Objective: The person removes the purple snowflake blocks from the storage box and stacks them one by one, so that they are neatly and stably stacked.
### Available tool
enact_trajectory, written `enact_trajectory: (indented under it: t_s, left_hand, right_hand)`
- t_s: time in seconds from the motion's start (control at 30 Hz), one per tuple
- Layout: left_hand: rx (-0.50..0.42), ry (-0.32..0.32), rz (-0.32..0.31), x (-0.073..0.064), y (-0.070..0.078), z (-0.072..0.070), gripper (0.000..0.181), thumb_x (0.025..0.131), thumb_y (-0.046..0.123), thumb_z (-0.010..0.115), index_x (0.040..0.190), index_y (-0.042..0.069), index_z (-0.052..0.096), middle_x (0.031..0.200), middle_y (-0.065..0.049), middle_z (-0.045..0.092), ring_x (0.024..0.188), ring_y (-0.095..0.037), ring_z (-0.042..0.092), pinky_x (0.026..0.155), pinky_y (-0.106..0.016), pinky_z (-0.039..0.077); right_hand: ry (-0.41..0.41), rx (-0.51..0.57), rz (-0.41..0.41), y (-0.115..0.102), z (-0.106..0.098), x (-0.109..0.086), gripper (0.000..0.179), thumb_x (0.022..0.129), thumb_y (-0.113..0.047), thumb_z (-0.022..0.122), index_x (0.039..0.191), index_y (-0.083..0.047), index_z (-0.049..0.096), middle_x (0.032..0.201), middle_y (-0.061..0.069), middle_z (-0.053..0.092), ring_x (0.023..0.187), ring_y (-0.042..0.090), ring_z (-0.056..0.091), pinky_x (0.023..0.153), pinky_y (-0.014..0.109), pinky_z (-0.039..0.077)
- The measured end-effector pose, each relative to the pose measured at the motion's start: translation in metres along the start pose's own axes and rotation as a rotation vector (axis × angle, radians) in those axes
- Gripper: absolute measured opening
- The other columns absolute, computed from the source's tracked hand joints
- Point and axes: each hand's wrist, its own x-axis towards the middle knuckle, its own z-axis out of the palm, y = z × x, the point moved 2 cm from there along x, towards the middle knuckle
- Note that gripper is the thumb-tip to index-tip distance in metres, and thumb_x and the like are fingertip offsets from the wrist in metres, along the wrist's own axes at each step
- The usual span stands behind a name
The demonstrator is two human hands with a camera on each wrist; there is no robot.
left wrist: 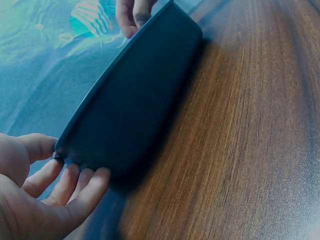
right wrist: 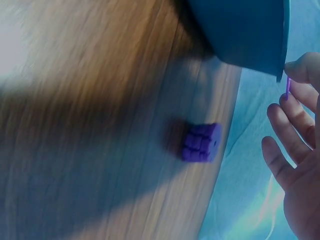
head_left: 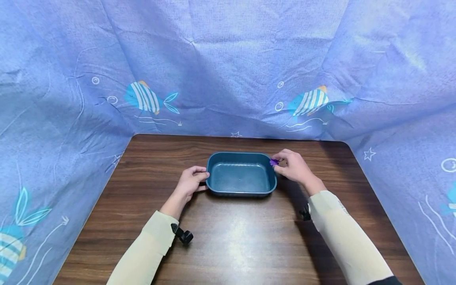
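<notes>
A teal rectangular plastic basin (head_left: 238, 179) stands on the wooden table, its inside bare. My left hand (head_left: 189, 183) grips the basin's left end, thumb at the rim and fingers against the outer wall. At the right end, my right hand (head_left: 293, 166) pinches a thin purple piece (head_left: 274, 162) between thumb and fingers, right at the basin's rim. The right wrist view shows that piece edge-on. Below that hand, a ridged purple stack (right wrist: 201, 143) with a small hole in its end face sits on the table; in the head view the right hand hides it.
The dark wood-grain table (head_left: 171, 154) has rounded far corners. A blue cloth with printed fish (head_left: 228, 79) hangs behind it and on both sides. Black wrist mounts (head_left: 183, 234) sit on both cream sleeves (head_left: 153, 237).
</notes>
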Motion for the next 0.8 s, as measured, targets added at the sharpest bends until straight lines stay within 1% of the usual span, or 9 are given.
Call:
enact_trajectory:
  t_s: [0.07,0.13,0.3,0.43,0.6,0.8]
  left_hand:
    - [0.002,0.001,0.005,0.000,0.000,0.000,0.033,0.098,0.007,0.068,0.129,-0.003,0.060,0.113,-0.015,0.067,0.096,-0.017,0.069,0.078,-0.037,0.066]
    - [0.004,0.001,0.007,-0.001,0.001,0.000,0.034,0.098,0.007,0.067,0.129,-0.003,0.060,0.112,-0.014,0.068,0.094,-0.016,0.069,0.078,-0.037,0.066]
    - [0.000,0.001,-0.002,-0.001,0.001,0.000,0.034,0.098,0.008,0.068,0.130,-0.002,0.061,0.117,-0.017,0.067,0.095,-0.016,0.069,0.080,-0.038,0.065]
    - [-0.002,-0.004,-0.002,-0.001,0.001,0.000,0.035,0.099,0.008,0.068,0.131,-0.003,0.060,0.121,-0.020,0.066,0.097,-0.018,0.069,0.083,-0.039,0.065]
    - [-0.005,-0.010,-0.001,-0.001,0.001,0.000,0.037,0.099,0.009,0.068,0.132,-0.004,0.059,0.122,-0.021,0.066,0.099,-0.020,0.068,0.084,-0.040,0.065]
    - [-0.012,-0.006,-0.007,-0.001,0.002,0.001,0.034,0.099,0.008,0.067,0.131,-0.003,0.060,0.123,-0.022,0.065,0.099,-0.021,0.068,0.083,-0.039,0.065]
  right_hand:
    - [0.004,-0.003,0.004,0.003,-0.002,-0.003,0.028,0.083,-0.014,0.076,0.111,-0.007,0.076,0.102,0.006,0.071,0.096,0.026,0.066,0.079,0.041,0.056]
    - [0.007,-0.001,0.013,0.007,-0.004,-0.006,0.028,0.083,-0.013,0.076,0.111,-0.007,0.076,0.100,0.006,0.070,0.095,0.027,0.066,0.076,0.040,0.055]
    - [0.007,-0.003,0.059,0.014,-0.007,-0.013,0.028,0.083,-0.011,0.076,0.111,-0.008,0.076,0.100,0.006,0.070,0.091,0.027,0.065,0.072,0.036,0.053]
    - [0.019,-0.006,0.080,0.022,-0.008,-0.019,0.027,0.084,-0.010,0.077,0.110,-0.007,0.076,0.099,0.008,0.070,0.090,0.025,0.064,0.072,0.035,0.053]
    - [0.042,-0.007,0.095,0.032,-0.007,-0.028,0.026,0.084,-0.010,0.078,0.109,-0.006,0.076,0.099,0.010,0.070,0.088,0.026,0.066,0.072,0.035,0.055]
    - [0.039,-0.004,0.128,0.041,-0.006,-0.035,0.025,0.084,-0.011,0.077,0.108,-0.004,0.075,0.101,0.011,0.069,0.087,0.026,0.067,0.076,0.039,0.057]
